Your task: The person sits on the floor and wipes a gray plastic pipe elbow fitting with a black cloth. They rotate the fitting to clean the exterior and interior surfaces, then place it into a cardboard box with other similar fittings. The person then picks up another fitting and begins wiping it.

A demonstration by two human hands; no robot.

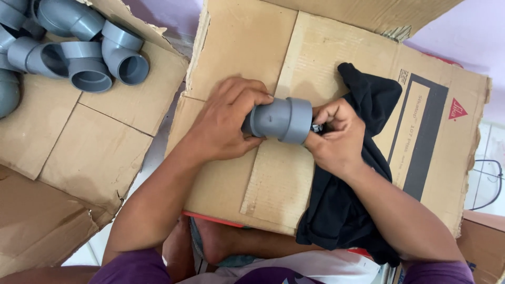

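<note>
At the centre of the frame, the left hand (223, 123) is gripping a grey pipe fitting (279, 120) over flattened cardboard (242, 52). The right hand (334, 137) is pinching a black cloth (342, 205) against its open end. More grey pipe elbows (87, 52) are lying upper left.
</note>
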